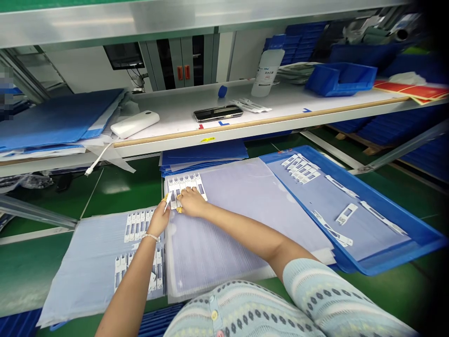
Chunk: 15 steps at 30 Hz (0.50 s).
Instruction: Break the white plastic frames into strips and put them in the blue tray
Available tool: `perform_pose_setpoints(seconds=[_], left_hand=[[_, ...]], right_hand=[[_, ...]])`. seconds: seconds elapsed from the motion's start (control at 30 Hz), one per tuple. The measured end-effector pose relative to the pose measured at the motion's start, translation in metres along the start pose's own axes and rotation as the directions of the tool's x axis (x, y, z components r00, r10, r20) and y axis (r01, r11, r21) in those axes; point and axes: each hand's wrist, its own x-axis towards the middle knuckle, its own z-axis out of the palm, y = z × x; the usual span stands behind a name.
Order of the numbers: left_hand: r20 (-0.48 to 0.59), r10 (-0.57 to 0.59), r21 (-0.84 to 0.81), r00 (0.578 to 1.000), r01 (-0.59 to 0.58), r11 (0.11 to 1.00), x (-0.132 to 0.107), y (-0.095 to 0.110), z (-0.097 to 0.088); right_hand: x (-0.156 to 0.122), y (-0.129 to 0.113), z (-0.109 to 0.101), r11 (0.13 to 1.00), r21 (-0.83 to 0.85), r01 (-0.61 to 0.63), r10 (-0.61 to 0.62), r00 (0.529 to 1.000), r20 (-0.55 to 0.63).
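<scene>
A thin white plastic frame (pixel 168 201) is pinched upright in my left hand (pixel 159 221), at the near left corner of the sheet stack (pixel 238 210). Beside it, my right hand (pixel 192 202) has its fingers bent down over a row of similar white plastic frames (pixel 184 180), with the thumb against the lower end of one. Yellow covers show on fingertips of both hands. Under my left arm, a lower stack of sheets (pixel 94 252) carries two more rows of frames, upper (pixel 135 225) and lower (pixel 121 271), partly hidden by the arm.
On the right, a blue tray (pixel 389 264) holds several loose frames (pixel 347 214) and a group of them (pixel 300 168). A shelf (pixel 168 100) crosses behind, with a phone (pixel 218 113), a bottle (pixel 268 70), a blue bin (pixel 340 79) and a white device (pixel 135 124).
</scene>
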Motion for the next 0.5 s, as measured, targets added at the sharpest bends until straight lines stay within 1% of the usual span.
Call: perform_pose_setpoints(seconds=[0.17,0.33,0.4,0.5], left_hand=[[0.017,0.010,0.102,1.000,-0.012,0.995,0.001,0.004,-0.001],[0.044,0.023,0.302,0.999,-0.035,0.953,-0.004,0.016,-0.002],[0.057,0.016,0.382,0.998,-0.036,0.924,-0.007,0.021,-0.002],[0.090,-0.004,0.465,0.996,-0.038,0.885,-0.010,0.026,-0.001]], right_hand=[[-0.001,-0.002,-0.001,1.000,0.003,-0.016,0.016,1.000,0.010],[-0.007,0.005,-0.005,0.999,0.043,-0.012,0.012,1.000,-0.003],[-0.013,0.013,-0.007,0.996,0.080,-0.048,0.049,0.999,-0.008],[-0.025,0.027,-0.008,0.982,0.119,-0.148,0.147,0.989,0.012]])
